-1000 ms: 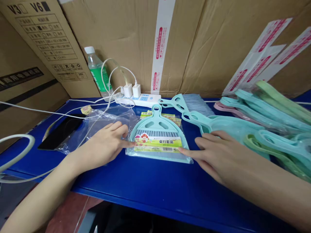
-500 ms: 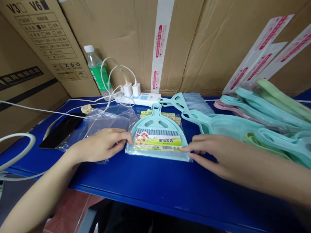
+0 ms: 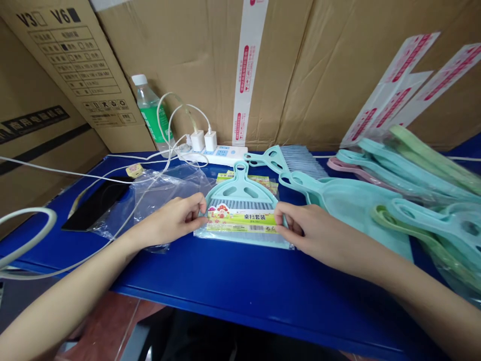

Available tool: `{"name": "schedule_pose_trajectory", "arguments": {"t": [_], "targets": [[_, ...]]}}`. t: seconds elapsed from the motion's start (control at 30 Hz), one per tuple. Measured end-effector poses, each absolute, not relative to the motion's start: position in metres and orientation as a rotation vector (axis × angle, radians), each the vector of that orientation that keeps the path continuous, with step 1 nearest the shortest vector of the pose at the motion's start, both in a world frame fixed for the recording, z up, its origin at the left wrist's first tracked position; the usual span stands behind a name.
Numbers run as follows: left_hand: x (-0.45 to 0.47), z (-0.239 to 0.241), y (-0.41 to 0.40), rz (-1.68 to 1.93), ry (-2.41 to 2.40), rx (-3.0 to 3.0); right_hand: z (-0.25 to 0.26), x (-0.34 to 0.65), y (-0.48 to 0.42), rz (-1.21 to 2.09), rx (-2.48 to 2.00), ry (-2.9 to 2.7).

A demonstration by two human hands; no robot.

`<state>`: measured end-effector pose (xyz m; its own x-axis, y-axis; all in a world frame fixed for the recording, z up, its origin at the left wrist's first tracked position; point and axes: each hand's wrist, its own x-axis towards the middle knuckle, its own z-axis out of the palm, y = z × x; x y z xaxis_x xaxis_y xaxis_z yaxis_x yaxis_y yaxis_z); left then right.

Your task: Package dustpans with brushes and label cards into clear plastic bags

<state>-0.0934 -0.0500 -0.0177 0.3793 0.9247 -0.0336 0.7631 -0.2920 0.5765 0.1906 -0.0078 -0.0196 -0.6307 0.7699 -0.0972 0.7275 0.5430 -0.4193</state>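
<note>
A turquoise dustpan and brush set (image 3: 242, 191) in a clear bag lies flat on the blue table, its handle pointing away from me. A yellow-green label card (image 3: 235, 225) runs across its front. My left hand (image 3: 184, 218) is closed at the left edge of the set, thumb and fingers pinching it. On the opposite edge, my right hand (image 3: 313, 230) pinches in the same way, covering the card's right end. More label cards (image 3: 225, 176) show behind the set.
Behind are a loose brush (image 3: 276, 159), a power strip (image 3: 229, 154) and a bottle (image 3: 152, 113). Right of me lie a loose dustpan (image 3: 355, 198) and several bagged sets (image 3: 406, 165). Clear plastic bags (image 3: 161, 188), a black flat object (image 3: 95, 205) and white cables occupy the left. Cardboard boxes (image 3: 188, 60) wall the back.
Both hands have moved in and slightly up along the set's sides. The right fingers, stretched out at the corner before, are now curled at the edge. The set stays in place.
</note>
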Motion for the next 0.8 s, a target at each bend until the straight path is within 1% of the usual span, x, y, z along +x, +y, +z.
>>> {"name": "schedule_pose_trajectory", "arguments": {"t": [0.17, 0.3, 0.43, 0.53, 0.67, 0.73, 0.8], "targets": [[-0.092, -0.016, -0.050, 0.597, 1.348, 2.040, -0.015, 0.193, -0.007, 0.634, -1.188, -2.490], [-0.091, -0.012, -0.052, 0.819, 1.315, 1.978, -0.015, 0.192, -0.006, 0.677, -1.150, -2.308], [-0.091, -0.012, -0.051, 0.965, 1.299, 1.957, -0.022, 0.187, -0.003, 0.890, -1.079, -2.049], [-0.090, -0.013, -0.051, 0.961, 1.294, 1.952, -0.024, 0.185, -0.003, 1.082, -1.070, -1.838], [-0.087, -0.014, -0.052, 0.936, 1.324, 1.940, -0.020, 0.180, -0.005, 1.388, -1.190, -1.556], [-0.086, -0.016, -0.053, 0.922, 1.352, 1.945, -0.019, 0.178, -0.006, 1.518, -1.251, -1.520], [-0.084, -0.017, -0.054, 0.901, 1.371, 1.965, -0.022, 0.176, -0.006, 1.557, -1.266, -1.583]]}}
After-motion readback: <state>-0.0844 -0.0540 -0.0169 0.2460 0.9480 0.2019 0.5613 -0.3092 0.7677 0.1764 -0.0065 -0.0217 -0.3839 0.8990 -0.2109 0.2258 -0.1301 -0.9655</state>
